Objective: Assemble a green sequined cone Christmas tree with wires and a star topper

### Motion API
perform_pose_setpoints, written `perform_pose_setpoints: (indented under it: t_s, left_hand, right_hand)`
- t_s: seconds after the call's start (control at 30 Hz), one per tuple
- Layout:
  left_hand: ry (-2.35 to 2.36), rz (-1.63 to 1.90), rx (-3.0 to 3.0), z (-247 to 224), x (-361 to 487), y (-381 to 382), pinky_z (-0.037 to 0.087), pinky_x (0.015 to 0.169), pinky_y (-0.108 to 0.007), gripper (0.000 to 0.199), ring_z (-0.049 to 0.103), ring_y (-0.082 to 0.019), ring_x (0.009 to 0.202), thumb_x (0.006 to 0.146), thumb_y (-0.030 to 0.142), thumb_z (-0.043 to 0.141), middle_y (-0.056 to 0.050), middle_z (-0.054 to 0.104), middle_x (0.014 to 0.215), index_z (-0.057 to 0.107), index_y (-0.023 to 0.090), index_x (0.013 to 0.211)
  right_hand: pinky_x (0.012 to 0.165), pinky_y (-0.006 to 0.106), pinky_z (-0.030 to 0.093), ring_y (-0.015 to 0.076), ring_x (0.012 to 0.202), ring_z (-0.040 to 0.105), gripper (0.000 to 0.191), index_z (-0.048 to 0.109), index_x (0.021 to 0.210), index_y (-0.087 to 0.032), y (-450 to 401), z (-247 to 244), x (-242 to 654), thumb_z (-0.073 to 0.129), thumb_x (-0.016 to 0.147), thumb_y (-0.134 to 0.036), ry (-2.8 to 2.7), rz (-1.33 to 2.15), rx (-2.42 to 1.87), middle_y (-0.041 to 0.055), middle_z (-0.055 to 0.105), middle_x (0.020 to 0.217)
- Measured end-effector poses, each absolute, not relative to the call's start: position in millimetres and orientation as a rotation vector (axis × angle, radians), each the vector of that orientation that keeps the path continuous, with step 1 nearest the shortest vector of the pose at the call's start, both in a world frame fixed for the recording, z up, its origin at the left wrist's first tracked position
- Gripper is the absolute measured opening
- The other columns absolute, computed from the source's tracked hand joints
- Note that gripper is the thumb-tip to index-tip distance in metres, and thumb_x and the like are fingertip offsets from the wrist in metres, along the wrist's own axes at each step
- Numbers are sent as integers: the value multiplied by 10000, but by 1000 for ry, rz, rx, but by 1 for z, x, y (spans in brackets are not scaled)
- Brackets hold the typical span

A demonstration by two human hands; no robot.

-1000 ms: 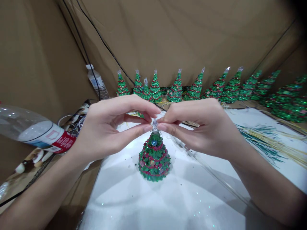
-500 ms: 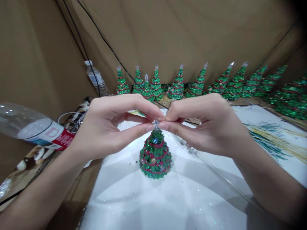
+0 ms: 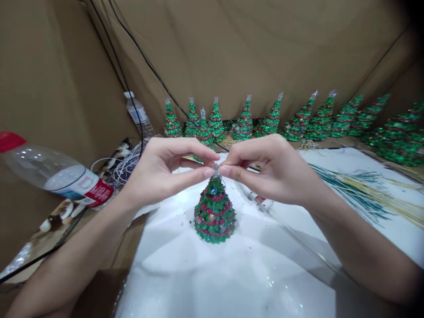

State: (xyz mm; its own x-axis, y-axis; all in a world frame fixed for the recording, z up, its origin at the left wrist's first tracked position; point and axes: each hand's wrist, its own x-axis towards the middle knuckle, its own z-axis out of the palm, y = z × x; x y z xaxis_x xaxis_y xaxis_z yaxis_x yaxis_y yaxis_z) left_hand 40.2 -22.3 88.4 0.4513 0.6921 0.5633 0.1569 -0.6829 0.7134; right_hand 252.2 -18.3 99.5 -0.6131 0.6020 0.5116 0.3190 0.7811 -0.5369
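A small beaded Christmas tree [image 3: 215,212], green with red garlands and a few coloured beads, stands upright on a white board [image 3: 198,282]. At its tip is a clear star topper [image 3: 216,169], partly covered by fingertips. My left hand [image 3: 165,170] has its thumb and fingers closed at the star's left side. From the right, my right hand [image 3: 268,168] pinches at the star with thumb and forefinger. A thin dark thread or wire curves just below the right fingertips.
Several finished beaded trees [image 3: 243,119] line the back. A large bottle with a red cap [image 3: 62,174] lies at the left, near a smaller water bottle [image 3: 139,112] and tangled white wire [image 3: 126,165]. Green and yellow strands [image 3: 361,190] lie at right. Black cables [image 3: 155,75] hang behind.
My fingertips have come closer around the star and cover more of it. The whole view has shifted slightly, showing the large bottle's red cap. The tree stays upright in place.
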Motion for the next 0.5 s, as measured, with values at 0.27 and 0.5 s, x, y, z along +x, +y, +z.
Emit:
perform_pose_setpoints:
  t_s: [0.27,0.5]
  left_hand:
    - [735,1125,2030,87,41,-15,419,497,-246,127,534,-134,600,768,229,752,-28,629,651,699,176,667]
    - [795,1131,1931,84,45,-17,336,435,-235,212,442,-114,522,711,290,800,-1,543,556,662,176,598]
  right_hand:
    - [457,189,314,53,496,412,323,632,656,-134,-14,97,252,663,855,-387,-2241,521,-616,-46,498,529]
    - [461,199,307,63,518,405,328,603,640,-138,-10,94,251,669,849,-383,-2220,591,-626,-43,479,542]
